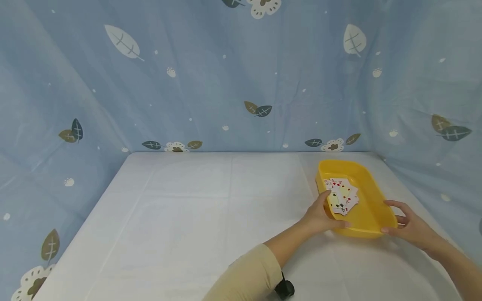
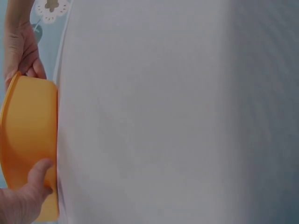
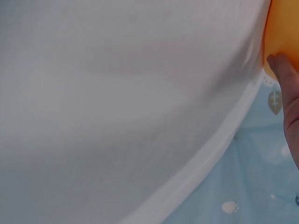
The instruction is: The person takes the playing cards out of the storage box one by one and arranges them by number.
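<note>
Both hands gripping yellow tray (image 1: 370,196): left hand (image 1: 320,217) near corner, right hand (image 1: 408,225) opposite. Playing cards (image 1: 340,195) showing pips, head view only.

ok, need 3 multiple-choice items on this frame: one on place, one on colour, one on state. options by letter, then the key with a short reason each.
1. Where on the table does the tray sit?
A. the person's far left
B. dead centre
C. the person's right, near the edge

2. What colour is the tray?
A. yellow
B. green
C. red

3. What are the hands doing?
A. both lie flat on the cloth
B. left hand and right hand each grip a tray edge
C. one hand lifts the playing cards

Key:
1 C, the head view shows it on the right part of the table.
2 A, its walls are yellow in all three views.
3 B, fingers curl over opposite rims; the cards lie in the tray.
</note>
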The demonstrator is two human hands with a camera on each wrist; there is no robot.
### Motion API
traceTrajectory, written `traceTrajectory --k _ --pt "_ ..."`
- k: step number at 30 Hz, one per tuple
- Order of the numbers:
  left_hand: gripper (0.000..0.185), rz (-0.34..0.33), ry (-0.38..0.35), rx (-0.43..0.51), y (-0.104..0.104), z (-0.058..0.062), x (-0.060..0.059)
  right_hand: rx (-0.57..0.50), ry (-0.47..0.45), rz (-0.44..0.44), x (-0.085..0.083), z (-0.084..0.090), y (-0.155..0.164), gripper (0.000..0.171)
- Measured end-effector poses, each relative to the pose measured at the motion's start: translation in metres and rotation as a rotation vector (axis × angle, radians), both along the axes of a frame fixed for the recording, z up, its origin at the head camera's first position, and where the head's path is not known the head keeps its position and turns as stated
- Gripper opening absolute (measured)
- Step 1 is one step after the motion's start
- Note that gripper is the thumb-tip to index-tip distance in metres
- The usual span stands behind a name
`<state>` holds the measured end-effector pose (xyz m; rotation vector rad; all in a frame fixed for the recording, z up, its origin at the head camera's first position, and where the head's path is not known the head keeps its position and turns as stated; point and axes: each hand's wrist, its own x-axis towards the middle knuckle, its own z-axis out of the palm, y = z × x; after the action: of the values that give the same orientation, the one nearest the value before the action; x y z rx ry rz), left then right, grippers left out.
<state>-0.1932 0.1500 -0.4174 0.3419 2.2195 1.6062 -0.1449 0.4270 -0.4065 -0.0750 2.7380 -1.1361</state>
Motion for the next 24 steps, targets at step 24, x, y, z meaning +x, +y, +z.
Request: traceTrajectory --k 24 --pt "0.084 0.013 -0.019 0.038 -0.024 -0.004 -0.007 -0.071 -0.077 -0.018 -0.012 0.001 -0.024 0.068"
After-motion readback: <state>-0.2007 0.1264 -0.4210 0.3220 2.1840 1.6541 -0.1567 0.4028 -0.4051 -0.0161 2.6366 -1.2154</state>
